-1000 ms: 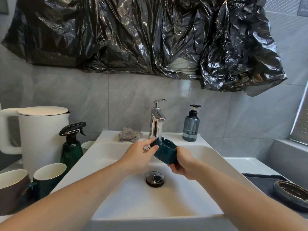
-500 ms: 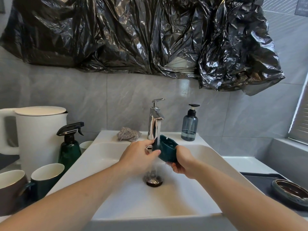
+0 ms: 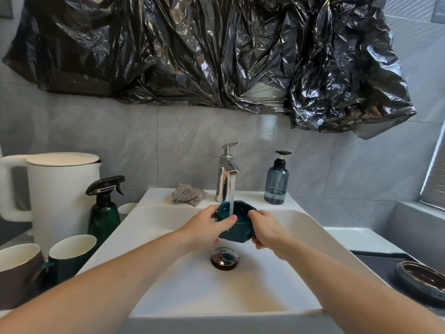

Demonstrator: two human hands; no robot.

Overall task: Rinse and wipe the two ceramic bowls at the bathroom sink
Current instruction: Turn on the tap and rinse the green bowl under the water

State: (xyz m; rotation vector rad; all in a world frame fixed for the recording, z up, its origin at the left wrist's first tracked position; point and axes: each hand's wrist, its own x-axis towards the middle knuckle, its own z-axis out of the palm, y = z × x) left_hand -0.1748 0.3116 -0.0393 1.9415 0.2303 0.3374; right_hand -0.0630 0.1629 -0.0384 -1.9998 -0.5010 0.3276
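Teal ceramic bowl point(image 3: 237, 229) held over the white sink basin point(image 3: 168, 273), mouth up, directly under the chrome faucet point(image 3: 227, 172). Water stream point(image 3: 231, 196) runs from the spout into the bowl's interior. The bowl has faceted sides and sits above and just behind the chrome drain stopper point(image 3: 224, 257).

Left hand point(image 3: 207, 229) grips the bowl's left side — thumb lies over the near rim, fingers curled round the far wall. Right hand point(image 3: 263, 229) grips the right side, fingers wrapped under and round the outer wall. Both hands are closed on the bowl; both forearms reach in from the bottom of the view.

Second bowl point(image 3: 421, 282) — dark, glossy brown inside with a bluish rim — rests on a dark tray point(image 3: 375, 261) to the right of the sink, well apart from the hands.

On the sink's back ledge: a crumpled grey patterned cloth point(image 3: 188, 194) left of the faucet, a blue-tinted pump bottle point(image 3: 276, 180) right of it.

Left of the sink: a white electric kettle point(image 3: 60, 189), a dark green spray bottle point(image 3: 104, 210), a small white cup point(image 3: 126, 209) behind it, a dark green mug point(image 3: 69, 257) and a brown mug point(image 3: 16, 273) nearest the camera.

Crinkled black plastic sheeting point(image 3: 204, 51) covers the wall above the grey tiles.
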